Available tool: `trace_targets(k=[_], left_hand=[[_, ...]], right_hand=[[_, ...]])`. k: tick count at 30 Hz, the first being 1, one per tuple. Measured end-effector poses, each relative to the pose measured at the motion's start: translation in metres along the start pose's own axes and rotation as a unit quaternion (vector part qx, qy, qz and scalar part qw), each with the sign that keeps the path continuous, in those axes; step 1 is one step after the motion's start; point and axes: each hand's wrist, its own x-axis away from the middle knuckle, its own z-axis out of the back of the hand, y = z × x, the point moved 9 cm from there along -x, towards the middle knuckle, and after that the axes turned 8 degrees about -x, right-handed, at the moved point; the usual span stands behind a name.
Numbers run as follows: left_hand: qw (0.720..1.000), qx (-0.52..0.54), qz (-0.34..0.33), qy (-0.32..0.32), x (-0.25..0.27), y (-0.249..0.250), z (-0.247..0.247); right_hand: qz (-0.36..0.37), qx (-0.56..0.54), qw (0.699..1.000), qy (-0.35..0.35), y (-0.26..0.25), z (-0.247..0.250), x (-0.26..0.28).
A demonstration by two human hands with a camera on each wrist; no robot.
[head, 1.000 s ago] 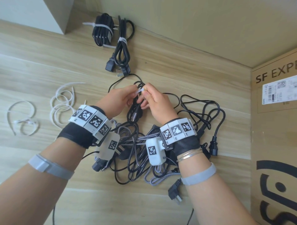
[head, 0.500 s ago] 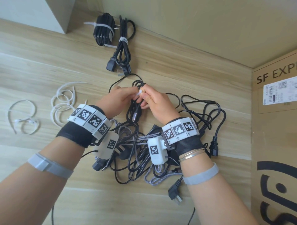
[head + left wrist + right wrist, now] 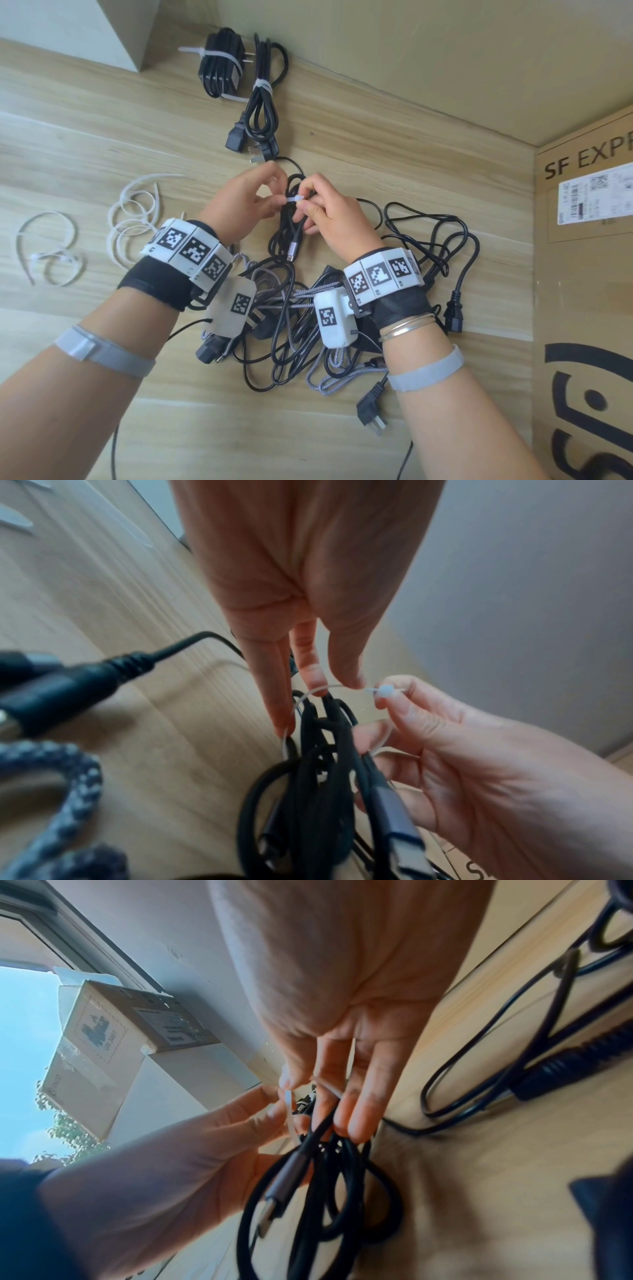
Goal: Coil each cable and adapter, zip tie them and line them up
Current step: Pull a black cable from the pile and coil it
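While your left hand point(image 3: 245, 202) pinches the tail of the thin white plastic zip tie point(image 3: 294, 199), your right hand point(image 3: 325, 214) pinches its head, looped round the coiled black USB cable point(image 3: 289, 233) above the pale wood-grain table point(image 3: 102, 144). Two tied black cable bundles point(image 3: 239, 85) lie along the far edge by the beige wall point(image 3: 445, 61). Loose white zip ties point(image 3: 133, 212) sit toward the left edge, a tangle of black and braided grey cables point(image 3: 308, 329) lies under your wrists, and a brown cardboard box point(image 3: 582, 308) stands at the right edge.
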Motion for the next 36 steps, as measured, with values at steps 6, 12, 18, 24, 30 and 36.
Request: trace_targets(k=[6,12,18,24,30,36], left_hand=[[1.0,0.027,-0.007,0.005,0.004,0.008,-0.001],[0.999,-0.011,-0.053,0.003,0.005,0.019,-0.006],[0.989,-0.091,-0.113,0.027,0.004,0.023,-0.014],[0.986,-0.153,-0.059,0.017,0.0,0.008,-0.02],[0.986,-0.165,-0.032,0.003,-0.002,0.008,-0.022],[0.985,-0.16,-0.046,0.037,0.002,0.016,-0.021]], right_hand=[[-0.042,-0.001,0.999,-0.002,0.0,-0.005,-0.003],[-0.047,0.056,0.997,0.033,-0.004,-0.001,0.002],[-0.062,0.067,0.99,0.11,-0.006,0.016,0.009],[-0.105,0.101,0.975,0.165,0.007,0.062,0.022],[-0.117,0.222,0.965,0.075,0.004,0.05,0.022],[-0.123,0.233,0.964,-0.032,-0.006,0.004,0.009]])
